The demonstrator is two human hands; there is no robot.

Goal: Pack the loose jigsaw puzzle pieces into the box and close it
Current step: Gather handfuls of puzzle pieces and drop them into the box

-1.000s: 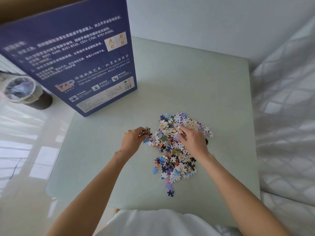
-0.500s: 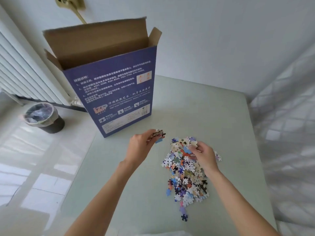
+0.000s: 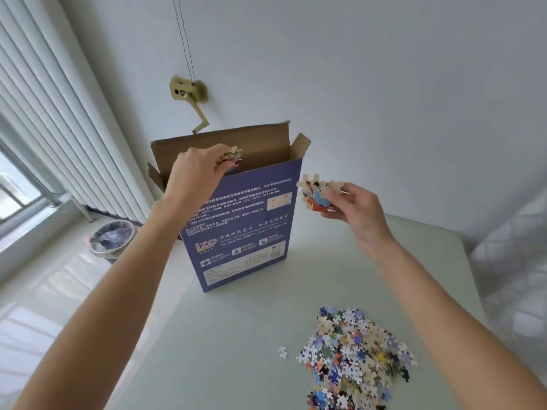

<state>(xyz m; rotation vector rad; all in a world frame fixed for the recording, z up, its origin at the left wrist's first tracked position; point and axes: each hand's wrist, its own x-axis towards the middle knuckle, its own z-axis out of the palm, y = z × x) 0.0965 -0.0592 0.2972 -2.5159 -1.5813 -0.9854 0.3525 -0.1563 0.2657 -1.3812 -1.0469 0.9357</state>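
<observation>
Fingers (image 3: 220,161) of the left hand (image 3: 195,173) pinch puzzle pieces (image 3: 233,156) over the open box (image 3: 239,220); right hand (image 3: 356,210) grips a joined clump (image 3: 316,193) beside it, above the tabletop (image 3: 236,335) pile (image 3: 355,356).

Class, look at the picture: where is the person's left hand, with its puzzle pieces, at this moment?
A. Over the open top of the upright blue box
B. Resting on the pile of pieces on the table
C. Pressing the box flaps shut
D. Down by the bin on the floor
A: the left hand pinches a few puzzle pieces just above the open top of the blue box, whose flaps stand up.
</observation>
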